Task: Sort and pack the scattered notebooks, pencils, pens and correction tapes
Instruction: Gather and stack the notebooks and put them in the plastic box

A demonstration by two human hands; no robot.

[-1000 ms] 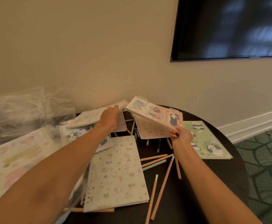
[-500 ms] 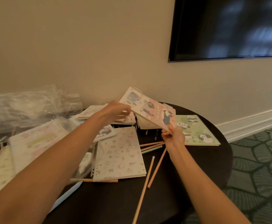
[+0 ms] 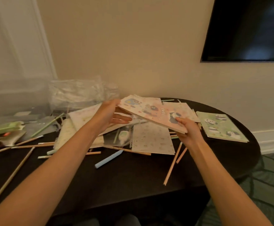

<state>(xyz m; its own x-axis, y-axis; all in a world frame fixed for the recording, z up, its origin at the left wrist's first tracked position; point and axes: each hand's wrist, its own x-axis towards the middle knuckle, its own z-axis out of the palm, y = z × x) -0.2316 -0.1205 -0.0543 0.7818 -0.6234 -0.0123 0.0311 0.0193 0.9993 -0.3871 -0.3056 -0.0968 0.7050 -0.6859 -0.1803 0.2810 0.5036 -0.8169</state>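
Wooden pencils (image 3: 11, 178) lie fanned across the left of the dark worktop (image 3: 133, 181), in front of crumpled clear plastic bags (image 3: 77, 93) against the wall. The left hand (image 3: 110, 116) pinches the far left corner of a pink notebook (image 3: 149, 110), thumb on top and fingers (image 3: 123, 119) stretched beneath. Its cover is pale pink with cartoon animals, and it is held tilted above the pile. Below it lie a white-and-green correction tape (image 3: 124, 136), a pale blue pen (image 3: 107, 161) and a flat patterned notebook (image 3: 152, 141). The right hand (image 3: 188, 131) grips the notebook's near right corner. A green panda notebook (image 3: 220, 126) lies flat near the worktop's rounded right edge. Bare dark surface runs between the forearms to the near edge.
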